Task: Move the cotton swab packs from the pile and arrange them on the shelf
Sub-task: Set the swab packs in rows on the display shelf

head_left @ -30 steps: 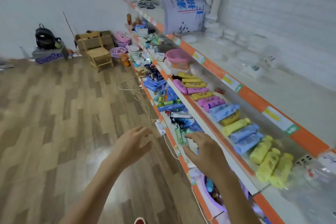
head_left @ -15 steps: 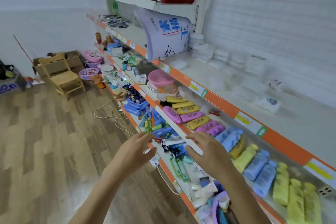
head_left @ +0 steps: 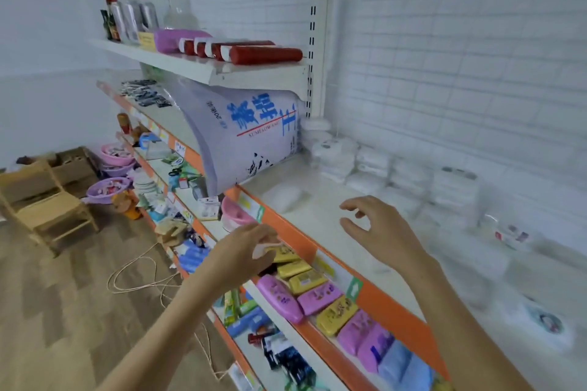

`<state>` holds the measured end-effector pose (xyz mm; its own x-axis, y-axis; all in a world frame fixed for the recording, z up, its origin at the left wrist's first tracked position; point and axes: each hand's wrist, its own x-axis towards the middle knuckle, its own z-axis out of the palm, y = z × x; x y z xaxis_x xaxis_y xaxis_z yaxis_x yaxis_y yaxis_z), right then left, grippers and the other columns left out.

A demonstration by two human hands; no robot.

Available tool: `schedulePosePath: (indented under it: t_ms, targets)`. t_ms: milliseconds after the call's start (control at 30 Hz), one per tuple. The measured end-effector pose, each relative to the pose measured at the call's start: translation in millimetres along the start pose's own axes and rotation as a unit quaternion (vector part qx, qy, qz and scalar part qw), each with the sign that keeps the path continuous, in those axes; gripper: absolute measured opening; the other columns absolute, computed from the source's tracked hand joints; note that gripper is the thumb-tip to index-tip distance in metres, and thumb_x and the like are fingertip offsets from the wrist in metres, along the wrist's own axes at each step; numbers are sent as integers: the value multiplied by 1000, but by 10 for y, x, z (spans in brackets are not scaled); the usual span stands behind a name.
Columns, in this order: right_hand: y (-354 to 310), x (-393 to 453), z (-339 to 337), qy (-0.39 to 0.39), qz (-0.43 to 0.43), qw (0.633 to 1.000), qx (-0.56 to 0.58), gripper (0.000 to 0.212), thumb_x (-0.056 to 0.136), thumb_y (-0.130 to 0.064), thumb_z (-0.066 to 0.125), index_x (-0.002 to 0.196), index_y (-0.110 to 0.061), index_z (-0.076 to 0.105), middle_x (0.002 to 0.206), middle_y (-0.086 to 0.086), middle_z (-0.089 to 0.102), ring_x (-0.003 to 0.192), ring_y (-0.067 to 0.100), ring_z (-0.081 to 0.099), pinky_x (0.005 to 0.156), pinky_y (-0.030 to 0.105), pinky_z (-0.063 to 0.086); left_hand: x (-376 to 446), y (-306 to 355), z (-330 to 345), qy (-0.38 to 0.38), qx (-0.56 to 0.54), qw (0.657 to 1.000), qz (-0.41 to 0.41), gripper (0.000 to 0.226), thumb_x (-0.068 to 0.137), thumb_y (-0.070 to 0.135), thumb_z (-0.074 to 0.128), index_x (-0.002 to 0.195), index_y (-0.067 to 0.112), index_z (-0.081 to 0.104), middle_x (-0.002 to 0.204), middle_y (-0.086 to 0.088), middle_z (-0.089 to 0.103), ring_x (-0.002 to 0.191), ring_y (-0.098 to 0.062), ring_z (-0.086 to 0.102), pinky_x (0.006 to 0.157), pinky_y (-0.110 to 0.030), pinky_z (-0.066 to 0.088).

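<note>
Since both hands are empty, the right hand (head_left: 378, 228) hovers spread over the shelf (head_left: 320, 209), seemingly reaching toward the blurred white swab packs (head_left: 374, 168) against the wall, while the left hand (head_left: 251, 247) hangs loosely curled by the shelf's orange edge.

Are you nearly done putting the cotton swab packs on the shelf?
Partly, it seems. White packs already stand in blurry stacks along the shelf by the wall. Nothing is in hand now: the right hand hovers over the shelf, the left hand by its orange edge. Loose packs look left to arrange.
</note>
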<state>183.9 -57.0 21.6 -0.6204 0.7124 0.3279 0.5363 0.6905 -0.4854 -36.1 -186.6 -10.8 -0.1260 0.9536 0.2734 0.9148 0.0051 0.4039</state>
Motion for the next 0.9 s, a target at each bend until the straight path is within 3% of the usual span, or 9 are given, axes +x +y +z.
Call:
schedulePosePath:
  t_ms: [133,367,533,700,900]
  targets:
    - [285,501,-16,1,41,999,-10,27,88,-35,56,114,-27,59,111,-11,57,97,6,54,82,26,43,792,-167,43,-5,-6,1000,14,35,86,30,59,119,21,53,102,8,51,93,-10,55,80,-28,46]
    - [599,1270,97,22,105,993,-46,35,89,-32,56,122,-19,54,119,-4,56,107,11,51,82,22,37,2072,-310,222,31,-66,997,10,51,82,41,62,124,18,45,115,2,47,94,-12,48,78,-23,39]
    - [675,1798,265,33,161,984,-70,53,89,-33,56,137,-16,39,139,2,42,128,19,34,102,29,31,2683,-272,377,73,-126,989,-19,74,68,50,73,120,8,44,116,-7,44,95,-15,45,76,-19,29]
    - [636,2147,428,-1,198,976,-91,71,86,-34,61,144,-17,24,144,7,35,132,22,29,103,32,30,3048,-278,555,-6,-179,983,-47,91,57,65,70,121,9,39,114,-2,38,111,-19,44,81,-22,32]
    - [665,2166,544,58,217,970,-94,75,73,-36,73,134,-20,32,130,7,49,120,24,41,91,32,40,3123,-406,602,-24,-192,981,-16,70,70,35,74,125,4,42,122,-10,40,113,-23,42,77,-19,28]
